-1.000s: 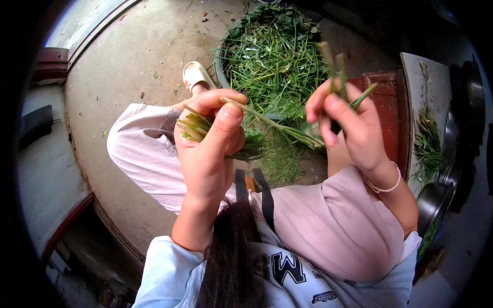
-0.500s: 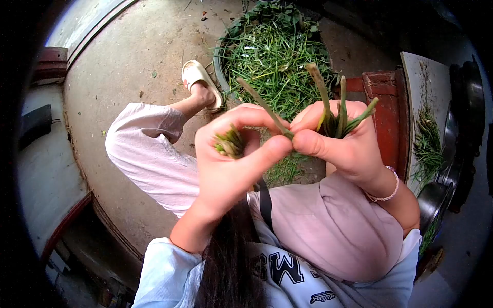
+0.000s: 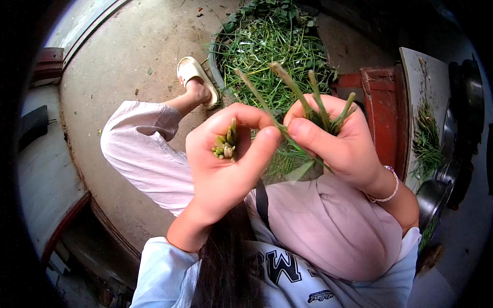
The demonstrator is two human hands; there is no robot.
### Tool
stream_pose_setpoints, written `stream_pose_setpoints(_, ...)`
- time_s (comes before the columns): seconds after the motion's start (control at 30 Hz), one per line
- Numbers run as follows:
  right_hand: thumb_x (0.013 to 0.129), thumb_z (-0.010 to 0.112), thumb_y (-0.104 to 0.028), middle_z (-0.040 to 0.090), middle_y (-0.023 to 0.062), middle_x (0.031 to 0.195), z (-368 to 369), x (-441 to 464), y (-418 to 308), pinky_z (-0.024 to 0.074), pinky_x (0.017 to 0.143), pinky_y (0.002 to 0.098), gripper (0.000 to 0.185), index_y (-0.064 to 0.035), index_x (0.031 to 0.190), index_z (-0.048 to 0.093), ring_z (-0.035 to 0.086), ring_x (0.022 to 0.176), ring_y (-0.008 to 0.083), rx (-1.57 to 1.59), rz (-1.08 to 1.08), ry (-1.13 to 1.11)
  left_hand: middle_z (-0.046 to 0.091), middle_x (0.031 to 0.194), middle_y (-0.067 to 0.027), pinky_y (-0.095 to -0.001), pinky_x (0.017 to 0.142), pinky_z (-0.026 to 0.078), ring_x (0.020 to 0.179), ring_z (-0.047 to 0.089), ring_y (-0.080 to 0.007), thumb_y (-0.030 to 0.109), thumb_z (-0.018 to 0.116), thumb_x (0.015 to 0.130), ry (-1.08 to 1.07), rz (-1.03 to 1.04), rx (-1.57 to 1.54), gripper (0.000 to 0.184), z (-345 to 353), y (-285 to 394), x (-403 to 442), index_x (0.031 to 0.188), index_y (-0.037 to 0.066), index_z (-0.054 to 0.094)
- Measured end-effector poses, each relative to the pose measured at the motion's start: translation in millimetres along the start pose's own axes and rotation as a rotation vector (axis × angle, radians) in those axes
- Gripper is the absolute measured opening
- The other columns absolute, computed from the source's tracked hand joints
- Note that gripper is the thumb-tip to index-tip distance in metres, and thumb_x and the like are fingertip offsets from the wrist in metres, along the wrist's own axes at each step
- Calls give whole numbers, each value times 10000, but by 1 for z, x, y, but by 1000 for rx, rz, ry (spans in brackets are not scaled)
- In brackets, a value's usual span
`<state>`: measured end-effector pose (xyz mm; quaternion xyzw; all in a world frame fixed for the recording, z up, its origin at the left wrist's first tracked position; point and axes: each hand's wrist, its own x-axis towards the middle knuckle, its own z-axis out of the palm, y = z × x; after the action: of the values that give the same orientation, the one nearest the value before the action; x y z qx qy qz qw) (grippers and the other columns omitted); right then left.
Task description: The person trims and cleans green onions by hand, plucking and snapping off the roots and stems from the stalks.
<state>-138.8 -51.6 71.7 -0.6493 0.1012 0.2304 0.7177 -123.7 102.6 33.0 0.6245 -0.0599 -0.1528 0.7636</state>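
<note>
My left hand (image 3: 221,159) is curled around a bundle of green stems (image 3: 226,141), whose ends poke out of the fist. Its thumb and forefinger pinch a single thin stalk (image 3: 254,93). Close beside it, my right hand (image 3: 341,141) grips several thicker stalks (image 3: 316,102) pointing upward, and its thumb and forefinger also meet that thin stalk near its lower part. A few leaves (image 3: 301,171) hang below the fingertips. Beyond both hands is a round tub (image 3: 214,64) heaped with cut greens (image 3: 272,51).
A red wooden piece (image 3: 380,110) stands right of the tub. Farther right are a pale board (image 3: 411,64), a bunch of greens (image 3: 426,138) and a metal bowl (image 3: 432,203). My slippered foot (image 3: 196,79) rests on the concrete floor (image 3: 118,66).
Since the first frame my hands have come together, and both now pinch the thin stalk. Over the last half second the right hand has shifted slightly left, its stalks tilting left.
</note>
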Motion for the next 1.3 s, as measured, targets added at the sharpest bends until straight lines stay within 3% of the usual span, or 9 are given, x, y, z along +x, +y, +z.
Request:
stream_pose_setpoints(0.3,751,542,-101,512,8,612,-1,-1,1,353,530,181,112,11,749,539,449,584,49,-95,-29,-5,453,578,65,-133,417,228,475,339,24,12,581,697,-16,21,70,51,-4,3,0,687,13,531)
stream_pose_setpoints(0.37,737,540,-83,529,27,609,-2,0,2,378,557,203,105,21,728,552,480,603,79,-181,-127,-10,465,590,59,-128,430,242,489,351,24,10,569,704,-75,-68,-63,48,-4,5,0,692,12,523)
stream_pose_setpoints(0.5,732,538,-80,545,44,651,-2,0,2,389,581,215,111,29,728,558,496,628,94,-175,-92,2,476,603,53,-129,441,252,502,361,20,13,562,711,-72,-134,-145,49,-2,8,0,699,14,514)
stream_pose_setpoints(0.6,717,567,-82,552,73,745,-4,2,3,392,615,235,115,28,747,557,499,698,116,-368,-274,124,484,611,52,-130,441,253,499,356,19,23,566,714,-48,-145,-155,59,-1,8,-1,706,13,509)
stream_pose_setpoints(0.77,674,620,-87,542,75,722,-8,3,2,384,600,242,142,21,734,551,493,664,141,-516,-391,57,482,594,55,-132,436,245,485,335,12,37,596,692,-33,25,104,74,-2,4,-1,695,24,523)
stream_pose_setpoints(1.07,732,526,-94,462,1,672,-1,5,7,333,554,202,107,4,766,500,416,624,71,-366,-314,2,479,570,36,-151,437,276,500,369,-4,41,606,671,-53,-37,161,92,0,8,-4,645,25,519)
stream_pose_setpoints(1.23,773,465,-148,417,-22,673,-5,7,10,238,443,162,129,-19,780,466,314,502,11,-193,-286,76,478,583,24,-154,456,293,514,393,-20,21,583,680,-115,-63,208,85,-3,11,-4,651,17,504)
stream_pose_setpoints(1.27,780,496,-103,405,-65,611,-5,6,6,316,509,170,99,-31,713,485,366,572,13,-63,-205,141,479,598,11,-159,473,305,525,413,-35,6,565,690,-150,-83,234,82,-3,12,-4,657,9,490)
stream_pose_setpoints(1.3,778,509,-106,420,-69,606,-7,7,6,316,505,166,97,-29,718,502,374,566,8,-2,-212,185,479,598,11,-159,473,305,525,413,-35,6,565,690,-151,-83,233,82,-3,11,-4,657,9,490)
